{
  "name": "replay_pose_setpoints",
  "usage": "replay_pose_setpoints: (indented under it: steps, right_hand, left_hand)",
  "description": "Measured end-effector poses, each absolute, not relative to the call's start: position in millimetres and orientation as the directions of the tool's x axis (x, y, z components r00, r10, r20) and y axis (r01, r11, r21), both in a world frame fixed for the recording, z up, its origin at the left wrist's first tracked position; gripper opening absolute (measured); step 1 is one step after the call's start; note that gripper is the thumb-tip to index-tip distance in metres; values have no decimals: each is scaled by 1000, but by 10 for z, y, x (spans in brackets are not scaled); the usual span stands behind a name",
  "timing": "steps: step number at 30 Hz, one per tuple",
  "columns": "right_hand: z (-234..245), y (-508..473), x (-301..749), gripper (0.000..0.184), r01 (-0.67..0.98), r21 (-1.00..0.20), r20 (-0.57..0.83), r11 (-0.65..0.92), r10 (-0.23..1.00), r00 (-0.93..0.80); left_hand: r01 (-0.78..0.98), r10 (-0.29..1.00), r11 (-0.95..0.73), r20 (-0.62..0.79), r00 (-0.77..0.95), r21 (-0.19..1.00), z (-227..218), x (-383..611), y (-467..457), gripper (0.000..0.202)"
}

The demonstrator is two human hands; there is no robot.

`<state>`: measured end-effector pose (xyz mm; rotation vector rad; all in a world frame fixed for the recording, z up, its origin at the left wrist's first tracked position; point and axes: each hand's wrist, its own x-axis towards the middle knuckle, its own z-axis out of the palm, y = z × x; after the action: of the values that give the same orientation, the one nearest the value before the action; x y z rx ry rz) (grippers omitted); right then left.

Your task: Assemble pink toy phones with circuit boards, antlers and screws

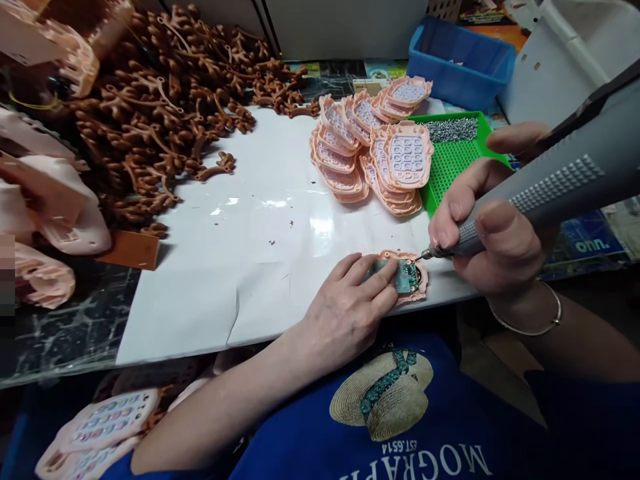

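My right hand (510,253) is closed around a thick grey electric screwdriver with a dotted, textured grip (555,187), fingers and thumb wrapped about its front end. The slender metal bit (425,254) slants down to the far right corner of a green rectangular circuit board (407,277); whether a screw sits under its tip is too small to tell. The board lies in a peach plastic shell with a scalloped rim (423,291), at the near edge of a white work sheet (200,293). Small components show at the board's right end; its left part is covered by my fingers. My left hand (353,300) lies palm down, fingers extended and slightly apart, pressing on the board and clasping nothing.

Beyond the shell stand overlapping stacks of peach shells with pale keypad panels (410,157). Just beside them, to the right, is a bright green perforated plastic tray (453,177), with small silvery screws (450,130) heaped at its far end. A blue rectangular plastic bin (460,70) stands behind the tray. At the far left spreads a large pile of brown, branched plastic pieces (165,87), well apart from my hands.
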<state>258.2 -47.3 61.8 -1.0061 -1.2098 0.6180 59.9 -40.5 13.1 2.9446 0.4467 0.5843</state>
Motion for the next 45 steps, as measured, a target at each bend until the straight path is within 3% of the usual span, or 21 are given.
replay_pose_setpoints:
  steps: [7, 15, 21, 25, 30, 39, 45]
  right_hand:
    - [584, -468, 2571, 44, 95, -882, 469, 462, 836, 284]
    - [504, -466, 2549, 19, 99, -820, 571, 563, 796, 203]
    - [571, -448, 2606, 32, -55, -827, 536, 560, 814, 225]
    - [752, -441, 2941, 38, 148, -780, 615, 608, 702, 359]
    - [708, -374, 3648, 39, 415, -741, 669, 528, 526, 525]
    - [305, -250, 4053, 42, 493, -703, 707, 513, 426, 565]
    - [234, -228, 4114, 42, 514, -719, 693, 467, 423, 584]
  left_hand:
    - [268, 315, -947, 365, 876, 174, 110, 596, -409, 13]
    - [239, 315, -942, 378, 870, 234, 111, 592, -398, 20]
    - [245, 334, -934, 398, 855, 258, 55, 588, -392, 21]
    - [258, 396, -903, 436, 808, 343, -8, 496, -394, 33]
    - [267, 448, -864, 409, 795, 428, -80, 428, -361, 42]
    - [240, 436, -866, 429, 791, 438, -92, 610, -384, 42]
    - [240, 450, -854, 426, 785, 461, -89, 596, -378, 43]
